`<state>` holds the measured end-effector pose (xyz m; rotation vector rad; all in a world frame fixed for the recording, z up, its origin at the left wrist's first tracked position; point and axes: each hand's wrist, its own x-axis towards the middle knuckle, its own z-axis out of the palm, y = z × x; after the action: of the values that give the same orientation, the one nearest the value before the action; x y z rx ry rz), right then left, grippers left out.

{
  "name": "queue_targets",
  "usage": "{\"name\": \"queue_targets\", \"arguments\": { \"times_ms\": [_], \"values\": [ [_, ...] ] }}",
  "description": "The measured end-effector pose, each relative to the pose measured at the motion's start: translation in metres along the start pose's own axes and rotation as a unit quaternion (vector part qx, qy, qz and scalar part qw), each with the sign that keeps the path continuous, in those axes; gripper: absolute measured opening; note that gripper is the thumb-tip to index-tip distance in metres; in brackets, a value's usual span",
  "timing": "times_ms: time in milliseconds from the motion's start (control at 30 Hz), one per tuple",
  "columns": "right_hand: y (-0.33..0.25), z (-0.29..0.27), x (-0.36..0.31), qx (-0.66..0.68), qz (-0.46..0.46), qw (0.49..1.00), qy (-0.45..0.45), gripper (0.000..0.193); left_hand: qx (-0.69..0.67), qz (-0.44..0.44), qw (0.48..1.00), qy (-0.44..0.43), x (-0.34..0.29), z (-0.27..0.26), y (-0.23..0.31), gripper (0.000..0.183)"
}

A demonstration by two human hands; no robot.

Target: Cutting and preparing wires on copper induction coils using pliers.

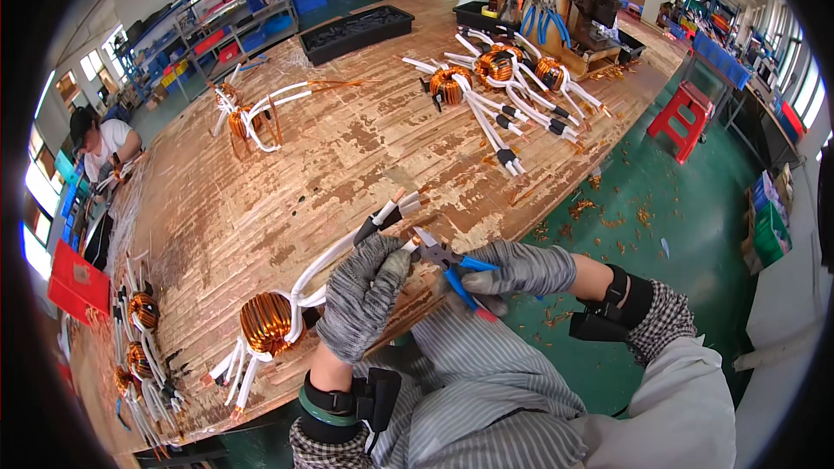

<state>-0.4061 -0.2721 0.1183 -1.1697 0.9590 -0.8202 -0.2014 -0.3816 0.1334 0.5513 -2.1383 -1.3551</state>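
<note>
A copper-wound toroid coil (pixel 267 323) with white-sleeved leads (pixel 317 271) lies at the table's near edge. My left hand (pixel 360 300), in a grey knit glove, is closed around one lead close to its bare copper end. Black sleeving (pixel 379 221) covers part of the leads just beyond my fingers. My right hand (pixel 530 267), gloved the same way, grips diagonal cutters (pixel 436 252) by their blue handles. The cutter jaws are at the tip of the held lead; whether they touch the copper is too small to tell. My fingers hide part of the lead.
Several finished-looking coils (pixel 450 85) lie at the far right, beside a machine with blue-handled pliers (pixel 546 22). More coils (pixel 143 311) line the left edge. A black tray (pixel 356 33) stands at the back. A red stool (pixel 684 120) and copper scraps are on the green floor. Another person (pixel 109 143) works far left.
</note>
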Motion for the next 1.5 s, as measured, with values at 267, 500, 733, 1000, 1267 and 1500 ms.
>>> {"name": "queue_targets", "arguments": {
  "times_ms": [267,500,733,1000,1267,1500],
  "values": [
    [0.008,-0.007,0.01,0.005,-0.128,0.941,0.313,0.041,0.05,0.021,0.998,0.025,0.003,0.004,0.011,0.025],
    [0.019,-0.028,0.008,-0.115,-0.089,0.913,0.38,0.037,0.054,-0.042,0.993,-0.098,0.016,-0.013,0.023,0.028],
    [0.015,-0.038,0.013,-0.01,-0.087,0.938,0.336,0.038,0.0,-0.039,0.989,-0.14,0.026,-0.014,0.025,0.024],
    [0.027,-0.051,0.05,0.139,-0.093,0.956,0.242,0.039,0.358,0.203,0.912,-0.001,0.021,0.011,0.034,0.022],
    [0.03,-0.047,0.069,0.175,-0.095,0.955,0.219,0.035,0.227,0.012,0.963,0.148,0.052,-0.02,0.011,0.036],
    [0.023,-0.045,0.06,0.18,-0.104,0.952,0.226,0.035,0.298,-0.025,0.951,-0.074,0.076,-0.023,-0.036,0.032]
  ]
}}
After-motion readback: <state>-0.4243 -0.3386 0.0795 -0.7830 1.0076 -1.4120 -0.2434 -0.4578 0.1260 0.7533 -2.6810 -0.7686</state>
